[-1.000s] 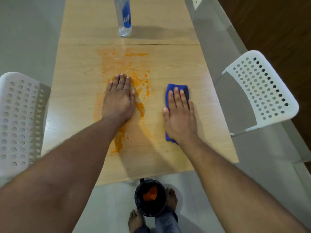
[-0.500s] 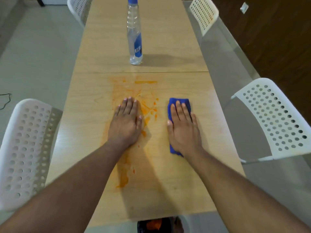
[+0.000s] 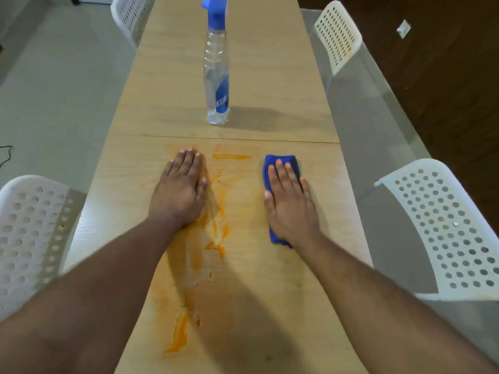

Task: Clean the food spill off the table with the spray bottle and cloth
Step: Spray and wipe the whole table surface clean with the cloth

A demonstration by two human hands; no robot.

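An orange food spill [image 3: 216, 233] streaks the wooden table [image 3: 270, 76] from its middle seam down toward me. My left hand [image 3: 181, 195] lies flat, palm down, on the spill's left part, holding nothing. My right hand [image 3: 290, 209] lies flat, fingers extended, on a folded blue cloth [image 3: 280, 160] to the right of the spill, pressing it without gripping. The clear spray bottle [image 3: 217, 85] with a blue head and label stands upright beyond the seam, untouched.
White perforated chairs stand at the near left [image 3: 29, 233] and near right [image 3: 445, 228], with two more at the far left [image 3: 129, 14] and far right [image 3: 337, 33]. A glass panel runs along the table's right side.
The view has tilted up, so the whole spray bottle shows and the bin and feet below the table edge are gone. Both hands have slid a little farther from me.
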